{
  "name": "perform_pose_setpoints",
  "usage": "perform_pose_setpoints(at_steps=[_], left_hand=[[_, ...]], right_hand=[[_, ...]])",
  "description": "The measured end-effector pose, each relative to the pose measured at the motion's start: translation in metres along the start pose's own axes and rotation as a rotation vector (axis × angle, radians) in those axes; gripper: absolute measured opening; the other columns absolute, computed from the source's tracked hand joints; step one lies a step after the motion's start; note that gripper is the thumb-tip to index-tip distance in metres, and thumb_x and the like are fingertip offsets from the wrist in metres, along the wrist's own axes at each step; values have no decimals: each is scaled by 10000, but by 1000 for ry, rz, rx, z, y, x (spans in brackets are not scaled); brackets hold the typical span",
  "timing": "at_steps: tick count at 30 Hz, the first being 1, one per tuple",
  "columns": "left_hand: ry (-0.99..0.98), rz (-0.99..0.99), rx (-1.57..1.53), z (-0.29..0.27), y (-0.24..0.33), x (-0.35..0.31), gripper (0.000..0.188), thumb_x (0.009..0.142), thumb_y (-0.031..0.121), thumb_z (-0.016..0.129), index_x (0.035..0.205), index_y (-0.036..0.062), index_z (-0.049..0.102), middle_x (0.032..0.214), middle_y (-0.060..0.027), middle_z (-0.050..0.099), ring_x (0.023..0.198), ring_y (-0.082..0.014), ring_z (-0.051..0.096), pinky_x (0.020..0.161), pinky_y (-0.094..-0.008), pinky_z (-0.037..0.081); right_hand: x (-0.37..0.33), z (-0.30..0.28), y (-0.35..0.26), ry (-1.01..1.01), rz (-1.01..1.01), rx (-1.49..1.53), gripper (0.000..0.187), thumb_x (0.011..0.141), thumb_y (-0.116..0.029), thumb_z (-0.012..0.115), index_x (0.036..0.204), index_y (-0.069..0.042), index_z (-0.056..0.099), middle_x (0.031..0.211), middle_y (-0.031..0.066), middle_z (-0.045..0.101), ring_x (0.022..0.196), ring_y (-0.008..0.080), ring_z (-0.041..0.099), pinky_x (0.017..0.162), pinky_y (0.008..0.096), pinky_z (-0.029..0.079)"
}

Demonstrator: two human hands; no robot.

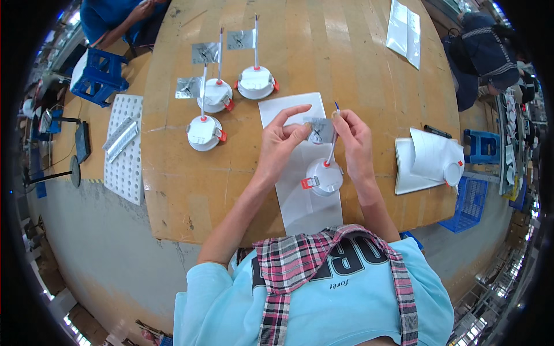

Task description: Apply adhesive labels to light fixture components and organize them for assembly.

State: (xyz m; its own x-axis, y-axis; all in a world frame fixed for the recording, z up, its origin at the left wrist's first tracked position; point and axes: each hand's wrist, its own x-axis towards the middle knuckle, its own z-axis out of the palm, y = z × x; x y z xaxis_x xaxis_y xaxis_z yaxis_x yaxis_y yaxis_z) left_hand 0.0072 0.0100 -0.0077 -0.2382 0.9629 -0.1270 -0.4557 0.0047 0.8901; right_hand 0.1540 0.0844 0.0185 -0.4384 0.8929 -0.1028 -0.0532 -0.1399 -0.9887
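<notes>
Pinches the cable (pixel 331 149) of the lamp (pixel 325 177), just right of frame centre on paper (pixel 303 213), with the right hand (pixel 356 141), and seemingly touches the label (pixel 320 131) with the left hand (pixel 281 138), hard to tell if clamped.

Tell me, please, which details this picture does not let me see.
Head view:
Round white plastic lamp: underside, facing the white paper strip.
Thin pale cable: stretch behind the right hand.
Silver rectangular label: fine print, too small.
Blue plastic basket: left part, behind the brown tabletop.
Blue-topped co-worker: head, cut off by upper edge.
</notes>
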Motion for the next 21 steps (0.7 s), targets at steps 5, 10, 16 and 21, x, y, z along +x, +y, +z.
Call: perform_pose_setpoints(at_steps=[5, 10, 16, 21], left_hand=[[9, -12, 83, 1, 0, 2, 187, 894, 179, 659, 1006, 29, 661, 792, -8, 673, 760, -30, 576, 685, -212, 442], [16, -84, 51, -6, 3, -2, 112, 855, 129, 700, 781, 53, 661, 726, 31, 634, 674, -16, 530, 614, -188, 410], [28, -157, -108, -10, -4, -5, 90, 861, 115, 692, 808, 45, 674, 777, -4, 663, 703, -57, 579, 657, -225, 474], [5, -259, -230, -14, -2, -1, 78, 881, 110, 666, 869, 33, 670, 836, -24, 674, 768, -82, 608, 739, -249, 497]], right_hand=[[-4, 7, 0, 34, -39, -55, 154, 944, -142, 567, 873, -6, 564, 750, -35, 517, 683, 30, 455, 603, 197, 369], [-5, 1, 5, 35, -26, -54, 156, 936, -132, 582, 843, -8, 567, 737, -45, 510, 674, 22, 445, 592, 196, 362], [-6, -1, 7, -10, 25, 11, 156, 926, -159, 612, 869, -14, 602, 746, -39, 553, 666, 28, 480, 597, 189, 382], [-6, 2, 4, -44, 56, 114, 158, 917, -168, 631, 878, -16, 612, 753, -25, 572, 659, 42, 506, 612, 198, 405]])
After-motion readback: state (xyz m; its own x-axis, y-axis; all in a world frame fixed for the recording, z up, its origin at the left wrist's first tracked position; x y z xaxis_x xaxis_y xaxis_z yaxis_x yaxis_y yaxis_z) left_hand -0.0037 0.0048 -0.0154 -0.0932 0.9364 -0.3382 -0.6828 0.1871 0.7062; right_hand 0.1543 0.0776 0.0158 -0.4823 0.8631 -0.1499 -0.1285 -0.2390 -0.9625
